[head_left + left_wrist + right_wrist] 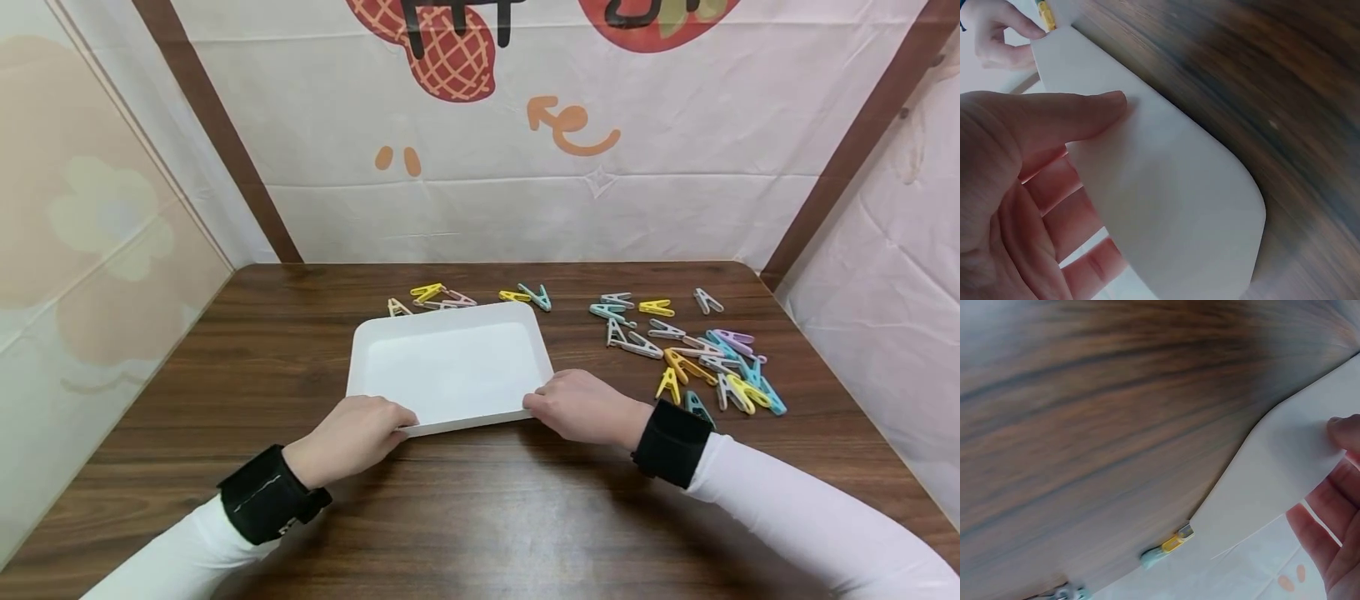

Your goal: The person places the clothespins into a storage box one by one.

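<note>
A shallow white rectangular tray [450, 358] sits on the brown table with nothing inside it. My left hand [358, 435] grips its near left edge; in the left wrist view the thumb presses the outer wall and the fingers [1075, 215] go over the rim. At the near right corner my right hand [581, 408] pinches the rim the same way, thumb outside and fingers [1329, 506] inside, in the right wrist view. Behind the tray lie several clothespins, among them a yellow clothespin [427, 292] and a teal clothespin [537, 297].
A loose heap of clothespins in several colours, with an orange clothespin [686, 365] among them, spreads over the right side of the wood-grain table [480, 517]. A printed white curtain [487, 217] hangs behind the table's far edge, and more cloth hangs at both sides.
</note>
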Available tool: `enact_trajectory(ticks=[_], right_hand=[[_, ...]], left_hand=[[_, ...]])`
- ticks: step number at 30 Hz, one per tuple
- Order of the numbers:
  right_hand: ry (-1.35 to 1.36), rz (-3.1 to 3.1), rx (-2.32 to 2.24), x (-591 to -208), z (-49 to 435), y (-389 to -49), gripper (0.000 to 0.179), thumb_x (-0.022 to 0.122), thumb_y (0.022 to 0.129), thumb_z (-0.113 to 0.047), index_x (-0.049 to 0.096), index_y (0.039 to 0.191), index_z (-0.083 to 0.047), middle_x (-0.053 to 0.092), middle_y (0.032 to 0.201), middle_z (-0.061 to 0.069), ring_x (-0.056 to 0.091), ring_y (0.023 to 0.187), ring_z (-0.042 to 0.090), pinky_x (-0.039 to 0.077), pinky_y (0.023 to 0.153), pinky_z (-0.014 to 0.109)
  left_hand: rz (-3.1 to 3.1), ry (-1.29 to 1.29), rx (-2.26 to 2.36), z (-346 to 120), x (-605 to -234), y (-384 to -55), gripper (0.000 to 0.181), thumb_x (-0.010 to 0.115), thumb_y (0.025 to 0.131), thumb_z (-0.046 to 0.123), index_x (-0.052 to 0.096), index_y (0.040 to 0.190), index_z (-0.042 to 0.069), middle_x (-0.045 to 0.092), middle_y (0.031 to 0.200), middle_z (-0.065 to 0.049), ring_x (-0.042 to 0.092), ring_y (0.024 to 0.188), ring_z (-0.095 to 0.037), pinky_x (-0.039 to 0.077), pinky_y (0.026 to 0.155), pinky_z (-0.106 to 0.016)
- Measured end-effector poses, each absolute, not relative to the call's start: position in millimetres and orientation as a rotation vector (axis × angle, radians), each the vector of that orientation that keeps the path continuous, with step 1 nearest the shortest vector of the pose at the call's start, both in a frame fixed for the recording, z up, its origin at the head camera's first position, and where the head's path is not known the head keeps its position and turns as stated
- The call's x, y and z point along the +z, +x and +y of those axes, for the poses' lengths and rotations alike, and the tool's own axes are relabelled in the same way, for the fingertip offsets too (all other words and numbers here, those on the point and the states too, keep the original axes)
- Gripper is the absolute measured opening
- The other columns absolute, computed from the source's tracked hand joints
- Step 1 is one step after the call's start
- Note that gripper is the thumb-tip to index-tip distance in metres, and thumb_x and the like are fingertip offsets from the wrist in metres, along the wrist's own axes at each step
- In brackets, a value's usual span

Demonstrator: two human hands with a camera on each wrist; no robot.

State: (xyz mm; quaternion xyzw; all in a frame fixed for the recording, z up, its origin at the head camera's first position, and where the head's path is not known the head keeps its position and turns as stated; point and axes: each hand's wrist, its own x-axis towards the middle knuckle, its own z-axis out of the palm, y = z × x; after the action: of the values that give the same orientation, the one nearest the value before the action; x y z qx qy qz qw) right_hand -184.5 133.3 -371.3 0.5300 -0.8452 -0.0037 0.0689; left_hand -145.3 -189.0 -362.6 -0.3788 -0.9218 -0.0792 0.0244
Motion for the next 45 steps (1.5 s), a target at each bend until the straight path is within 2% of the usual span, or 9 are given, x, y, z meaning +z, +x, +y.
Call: enact_trajectory(ticks=[16,21,26,35,45], right_hand=[[1.483,-2.595,0.138,-374.3,180.8,-171.0,0.011,0.068,0.089,-0.009,0.059,0.085,-0.015,0.049,0.062,-0.009,0.041,0.055,0.008,0.038,0.054,0.025],[1.455,-2.611,0.153,-374.3,190.7,-165.6,0.008,0.07,0.088,-0.01,0.063,0.088,-0.014,0.052,0.063,-0.009,0.042,0.056,0.007,0.039,0.054,0.024],[1.436,-2.627,0.168,-375.9,199.5,-161.6,0.008,0.072,0.087,-0.01,0.066,0.091,-0.012,0.058,0.067,-0.008,0.046,0.058,0.006,0.042,0.056,0.024],[1.419,-2.647,0.224,-376.9,211.2,-155.6,0.008,0.072,0.087,-0.009,0.066,0.092,-0.012,0.061,0.069,-0.008,0.047,0.059,0.004,0.043,0.056,0.024],[1.398,-2.718,0.248,-372.5,214.3,-153.9,0.009,0.072,0.087,-0.009,0.068,0.094,-0.012,0.063,0.072,-0.009,0.047,0.06,0.002,0.045,0.057,0.024]], left_hand=[[-2.823,-1.345,-0.249,-153.0,-366.0,-160.3,0.01,0.072,0.085,0.005,0.072,0.086,0.015,0.066,0.076,0.008,0.056,0.066,-0.006,0.047,0.06,-0.028],[-2.81,-1.391,-0.235,-143.8,-366.7,-162.0,0.009,0.072,0.085,0.006,0.073,0.09,0.014,0.069,0.082,0.006,0.061,0.072,-0.008,0.049,0.064,-0.029],[-2.774,-1.424,-0.219,-135.5,-367.5,-162.5,0.01,0.072,0.085,0.005,0.072,0.089,0.014,0.068,0.081,0.007,0.061,0.072,-0.008,0.049,0.065,-0.028],[-2.765,-1.477,-0.22,-125.7,-366.5,-161.4,0.012,0.072,0.084,0.004,0.073,0.093,0.013,0.07,0.083,0.006,0.063,0.075,-0.009,0.05,0.068,-0.029],[-2.743,-1.492,-0.205,-121.9,-366.8,-161.3,0.011,0.07,0.086,0.005,0.071,0.09,0.015,0.067,0.08,0.008,0.061,0.072,-0.007,0.049,0.065,-0.028]])
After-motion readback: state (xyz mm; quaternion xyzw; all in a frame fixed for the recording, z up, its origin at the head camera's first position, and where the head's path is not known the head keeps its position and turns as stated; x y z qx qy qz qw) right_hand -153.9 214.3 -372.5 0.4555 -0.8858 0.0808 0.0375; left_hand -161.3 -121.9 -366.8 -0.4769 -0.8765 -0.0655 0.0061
